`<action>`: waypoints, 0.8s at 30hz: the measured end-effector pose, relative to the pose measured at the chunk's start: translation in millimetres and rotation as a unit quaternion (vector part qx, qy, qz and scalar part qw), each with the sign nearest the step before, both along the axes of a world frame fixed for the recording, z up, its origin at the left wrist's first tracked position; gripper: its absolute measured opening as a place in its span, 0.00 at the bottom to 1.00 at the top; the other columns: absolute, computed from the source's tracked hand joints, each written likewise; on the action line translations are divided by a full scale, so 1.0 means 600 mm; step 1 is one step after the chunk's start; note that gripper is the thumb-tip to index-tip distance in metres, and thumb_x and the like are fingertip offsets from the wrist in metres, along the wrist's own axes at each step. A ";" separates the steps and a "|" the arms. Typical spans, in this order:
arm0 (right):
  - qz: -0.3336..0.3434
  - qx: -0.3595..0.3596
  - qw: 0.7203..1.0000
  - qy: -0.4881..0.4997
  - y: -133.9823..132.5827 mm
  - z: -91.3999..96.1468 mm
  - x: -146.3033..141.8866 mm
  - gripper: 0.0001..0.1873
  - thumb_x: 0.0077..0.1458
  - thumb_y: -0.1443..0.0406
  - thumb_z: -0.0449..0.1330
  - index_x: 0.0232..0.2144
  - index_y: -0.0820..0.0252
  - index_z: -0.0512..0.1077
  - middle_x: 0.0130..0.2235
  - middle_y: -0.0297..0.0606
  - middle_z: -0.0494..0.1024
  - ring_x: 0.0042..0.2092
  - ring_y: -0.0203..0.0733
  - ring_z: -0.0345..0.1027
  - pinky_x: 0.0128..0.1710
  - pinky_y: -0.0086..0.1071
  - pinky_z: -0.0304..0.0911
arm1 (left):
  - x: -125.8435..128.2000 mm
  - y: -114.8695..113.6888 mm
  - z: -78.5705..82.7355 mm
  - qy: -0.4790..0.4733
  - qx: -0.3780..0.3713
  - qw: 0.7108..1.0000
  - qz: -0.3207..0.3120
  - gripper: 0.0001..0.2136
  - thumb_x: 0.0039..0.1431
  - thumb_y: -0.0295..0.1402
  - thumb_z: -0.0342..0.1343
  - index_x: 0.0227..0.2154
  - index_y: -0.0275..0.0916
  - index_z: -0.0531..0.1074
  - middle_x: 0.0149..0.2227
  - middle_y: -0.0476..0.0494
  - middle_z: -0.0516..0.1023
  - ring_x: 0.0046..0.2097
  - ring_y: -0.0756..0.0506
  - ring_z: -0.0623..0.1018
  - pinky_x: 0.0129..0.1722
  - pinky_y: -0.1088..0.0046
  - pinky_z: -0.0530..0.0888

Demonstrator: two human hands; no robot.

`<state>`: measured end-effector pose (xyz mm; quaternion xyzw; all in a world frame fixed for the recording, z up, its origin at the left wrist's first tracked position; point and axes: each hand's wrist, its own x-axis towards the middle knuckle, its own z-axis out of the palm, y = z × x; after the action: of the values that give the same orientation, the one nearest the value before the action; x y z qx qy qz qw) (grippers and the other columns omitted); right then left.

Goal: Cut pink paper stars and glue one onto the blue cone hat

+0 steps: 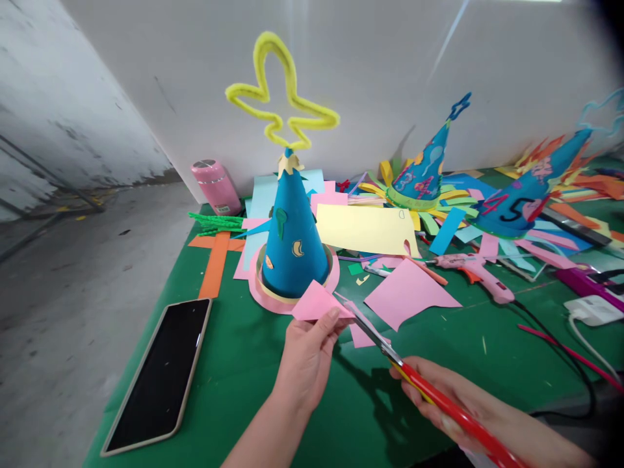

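Note:
My left hand (307, 354) pinches a small pink paper piece (318, 302) above the green table (244, 364). My right hand (453, 396) grips red-handled scissors (390, 348), whose blades touch the right edge of that pink piece. Just behind stands a blue paper cone hat (294, 234) on a pink ring base, topped by a yellow pipe-cleaner star (280, 91). A larger pink paper scrap (407, 292) lies right of the scissors.
A black phone (163, 370) lies at the table's left edge. A pink glue gun (475, 270) with a black cable, a yellow sheet (365, 227), two more blue cone hats (426, 166) (529, 192), a pink bottle (214, 185) and coloured scraps fill the back.

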<state>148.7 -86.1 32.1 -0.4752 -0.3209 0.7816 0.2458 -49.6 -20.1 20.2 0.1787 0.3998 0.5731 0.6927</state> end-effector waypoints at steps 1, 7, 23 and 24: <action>-0.002 0.002 1.000 0.000 0.000 0.000 -0.001 0.22 0.41 0.52 0.61 0.39 0.52 0.69 0.37 0.35 0.70 0.44 0.42 0.64 0.43 0.33 0.60 | 0.000 0.000 0.000 0.002 0.002 1.000 0.001 0.04 0.43 0.27 0.61 0.24 0.32 0.75 0.26 0.44 0.77 0.32 0.48 0.76 0.36 0.72 0.72; -0.003 0.004 1.000 0.000 0.000 0.000 -0.002 0.24 0.42 0.51 0.61 0.42 0.52 0.68 0.37 0.34 0.70 0.43 0.41 0.64 0.43 0.34 0.60 | -0.001 0.000 -0.002 0.007 0.007 1.000 -0.004 0.03 0.44 0.27 0.61 0.24 0.32 0.75 0.26 0.44 0.78 0.32 0.49 0.76 0.37 0.74 0.72; -0.012 -0.032 0.998 -0.049 0.005 -0.002 0.008 0.25 0.40 0.55 0.65 0.43 0.50 0.70 0.48 0.37 0.71 0.53 0.45 0.60 0.51 0.34 0.55 | -0.001 -0.001 -0.002 0.011 0.006 1.000 -0.007 0.05 0.43 0.27 0.62 0.26 0.32 0.76 0.27 0.43 0.78 0.32 0.48 0.76 0.37 0.72 0.72; -0.026 -0.037 0.998 -0.050 0.004 -0.004 0.009 0.24 0.41 0.55 0.65 0.43 0.50 0.70 0.49 0.37 0.71 0.53 0.45 0.60 0.51 0.34 0.56 | 0.000 -0.001 -0.002 0.010 0.005 1.000 -0.007 0.05 0.43 0.27 0.62 0.26 0.32 0.76 0.27 0.43 0.78 0.32 0.48 0.76 0.37 0.73 0.72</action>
<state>153.9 -83.9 29.8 -0.5309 -0.2913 0.7614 0.2315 -49.8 -20.8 19.1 0.1911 0.4023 0.5685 0.6917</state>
